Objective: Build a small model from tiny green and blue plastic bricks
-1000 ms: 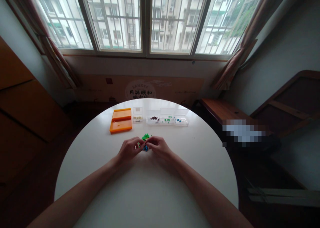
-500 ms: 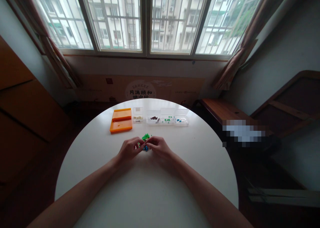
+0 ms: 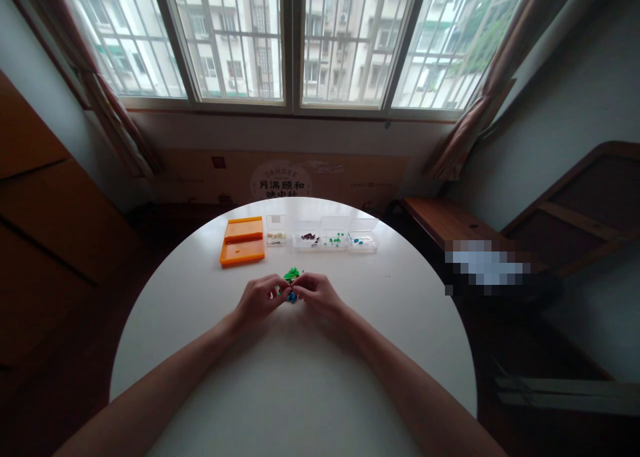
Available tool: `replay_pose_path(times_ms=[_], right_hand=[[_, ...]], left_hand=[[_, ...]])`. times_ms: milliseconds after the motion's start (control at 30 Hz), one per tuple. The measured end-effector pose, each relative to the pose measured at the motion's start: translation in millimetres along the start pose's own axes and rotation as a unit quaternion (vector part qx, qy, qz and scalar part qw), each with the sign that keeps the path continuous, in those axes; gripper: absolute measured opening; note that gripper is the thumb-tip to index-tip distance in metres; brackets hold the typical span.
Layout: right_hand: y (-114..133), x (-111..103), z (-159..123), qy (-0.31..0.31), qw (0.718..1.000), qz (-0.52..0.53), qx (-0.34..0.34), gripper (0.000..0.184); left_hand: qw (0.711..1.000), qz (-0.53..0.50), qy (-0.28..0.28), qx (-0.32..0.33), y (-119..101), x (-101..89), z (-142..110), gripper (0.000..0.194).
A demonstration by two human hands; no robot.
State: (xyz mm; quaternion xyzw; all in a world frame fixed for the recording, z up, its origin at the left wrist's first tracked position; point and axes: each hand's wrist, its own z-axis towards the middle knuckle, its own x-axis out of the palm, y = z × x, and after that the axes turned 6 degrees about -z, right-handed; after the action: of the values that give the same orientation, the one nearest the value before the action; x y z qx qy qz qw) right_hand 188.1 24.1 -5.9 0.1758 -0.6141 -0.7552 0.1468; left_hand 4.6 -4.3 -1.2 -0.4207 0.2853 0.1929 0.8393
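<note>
A small model of green, dark and blue building bricks point(image 3: 292, 273) stands on the round white table, between my two hands. My left hand point(image 3: 262, 294) grips its left side with thumb and forefinger. From the right, my right hand point(image 3: 317, 290) pinches at the middle of the same model, its fingers curled. The fingertips almost meet over the centre, so that part is hidden. Green pieces show above the fingertips and blue ones below. Whether a loose piece is between the fingertips is too small to tell.
Behind my hands lie an open orange case point(image 3: 242, 250), a clear box point(image 3: 276, 237) of cream pieces, and a clear compartment box point(image 3: 334, 242) with dark, green and blue pieces. Tiny bits point(image 3: 387, 276) lie to the right on the white table point(image 3: 300, 390).
</note>
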Motion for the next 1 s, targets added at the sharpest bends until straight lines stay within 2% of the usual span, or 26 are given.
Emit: replay_pose_path(times_ms=[567, 1000], right_hand=[[-3.2, -0.7, 0.0, 0.001, 1.0, -0.01, -0.003, 0.026], [-5.2, -1.1, 0.6, 0.001, 1.0, -0.02, -0.002, 0.032]], left_hand=[[1.0, -0.004, 0.004, -0.002, -2.1, -0.1, 0.0, 0.015], [1.0, -0.008, 0.003, 0.001, -2.0, 0.0, 0.5, 0.018]])
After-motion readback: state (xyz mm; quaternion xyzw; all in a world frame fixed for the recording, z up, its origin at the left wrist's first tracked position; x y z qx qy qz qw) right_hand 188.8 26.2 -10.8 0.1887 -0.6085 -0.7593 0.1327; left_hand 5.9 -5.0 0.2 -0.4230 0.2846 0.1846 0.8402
